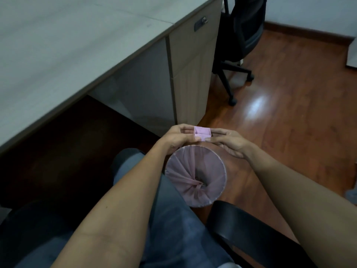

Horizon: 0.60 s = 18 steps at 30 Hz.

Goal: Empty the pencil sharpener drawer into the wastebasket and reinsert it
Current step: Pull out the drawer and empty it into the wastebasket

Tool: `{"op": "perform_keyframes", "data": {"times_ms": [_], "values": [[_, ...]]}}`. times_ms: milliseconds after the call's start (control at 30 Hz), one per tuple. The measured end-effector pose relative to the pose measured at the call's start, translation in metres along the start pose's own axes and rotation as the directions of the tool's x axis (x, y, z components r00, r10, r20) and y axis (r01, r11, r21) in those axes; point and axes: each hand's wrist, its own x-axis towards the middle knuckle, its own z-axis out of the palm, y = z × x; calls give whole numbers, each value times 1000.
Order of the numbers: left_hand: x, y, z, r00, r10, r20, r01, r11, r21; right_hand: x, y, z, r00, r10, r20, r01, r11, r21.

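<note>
Below, I hold the pink sharpener drawer (202,134) between both hands, open side up, above the far rim of the pink-lined wastebasket (195,176). My left hand (178,139) pinches its left end; my right hand (229,142) pinches its right end, lower fingers loosely spread.

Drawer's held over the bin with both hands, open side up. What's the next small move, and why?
Probably tip the pink drawer over toward the wastebasket: both the left hand and right hand pinch it open side up, at the bin's far rim.
</note>
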Motion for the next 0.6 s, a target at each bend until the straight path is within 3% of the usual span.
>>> {"op": "perform_keyframes", "data": {"times_ms": [333,600], "values": [[-35,122,-8,923,383,-29,-374,915,151,-31,-127,37,947,-309,90,321,927,-192],[-75,251,-12,814,579,-42,-530,770,355,-86,-250,75,856,-485,179,517,808,-282]]}}
